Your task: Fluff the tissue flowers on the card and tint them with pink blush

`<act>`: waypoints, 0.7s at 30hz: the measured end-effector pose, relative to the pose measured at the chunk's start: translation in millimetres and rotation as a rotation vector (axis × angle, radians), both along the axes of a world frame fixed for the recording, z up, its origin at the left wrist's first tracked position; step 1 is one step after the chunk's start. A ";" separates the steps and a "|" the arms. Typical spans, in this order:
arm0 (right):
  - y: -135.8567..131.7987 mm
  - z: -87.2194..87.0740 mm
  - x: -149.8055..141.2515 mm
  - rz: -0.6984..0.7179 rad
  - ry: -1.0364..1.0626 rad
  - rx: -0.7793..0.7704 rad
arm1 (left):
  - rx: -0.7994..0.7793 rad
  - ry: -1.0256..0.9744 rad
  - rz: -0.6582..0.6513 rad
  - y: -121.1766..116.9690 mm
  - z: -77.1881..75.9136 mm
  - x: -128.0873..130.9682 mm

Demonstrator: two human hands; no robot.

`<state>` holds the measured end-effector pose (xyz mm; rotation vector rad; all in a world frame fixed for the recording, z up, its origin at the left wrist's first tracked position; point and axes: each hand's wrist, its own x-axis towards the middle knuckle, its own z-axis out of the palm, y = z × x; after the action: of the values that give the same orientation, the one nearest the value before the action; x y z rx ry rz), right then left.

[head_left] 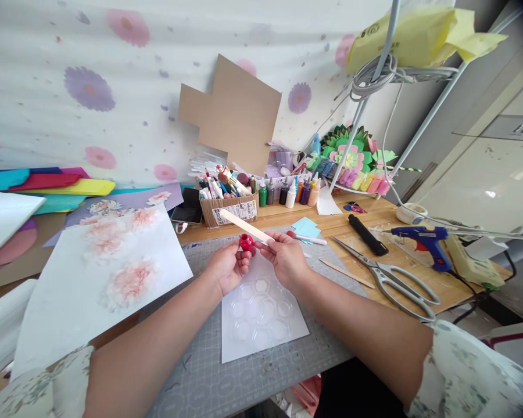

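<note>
While pinching the wooden craft stick (245,224): uses thumb and fingers of the right hand (285,258), sloping it leftward above the cutting mat (192,360).
Small red container (246,242): sits pinched in fingertips of the left hand (228,267), near the white sheet's (229,351) far edge.
Clear palette (261,309): lies on that sheet, toward the mat's front edge.
Both hands: seem busy working stick and container together; next, probably call for steady fingertips.

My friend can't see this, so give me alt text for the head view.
The left hand holds a red container and the right hand a flat stick, near a clear tray on white paper. Scissors and a glue gun are at right.
</note>
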<state>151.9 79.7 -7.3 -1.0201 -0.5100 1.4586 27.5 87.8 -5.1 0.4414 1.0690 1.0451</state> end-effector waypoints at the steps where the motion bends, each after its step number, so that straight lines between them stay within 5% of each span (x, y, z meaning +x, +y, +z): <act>1: 0.1 -1.0 -1.0 -0.001 -0.002 -0.003 | 0.000 0.006 0.011 -0.1 1.1 -0.1; 13: -11.7 21.7 47.2 -0.173 0.004 0.015 | 0.169 0.153 0.038 -8.3 1.8 -7.7; 18: -59.6 27.1 49.4 -0.088 0.024 0.048 | 0.486 0.233 0.249 -34.4 9.1 -6.7; 21: -95.4 19.6 39.1 0.017 -0.015 0.061 | 0.752 0.312 0.126 -62.5 15.8 2.0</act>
<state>190.9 -15.6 12.3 -0.9816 -0.5721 1.4428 29.5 25.3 10.6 1.1830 0.9516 1.5179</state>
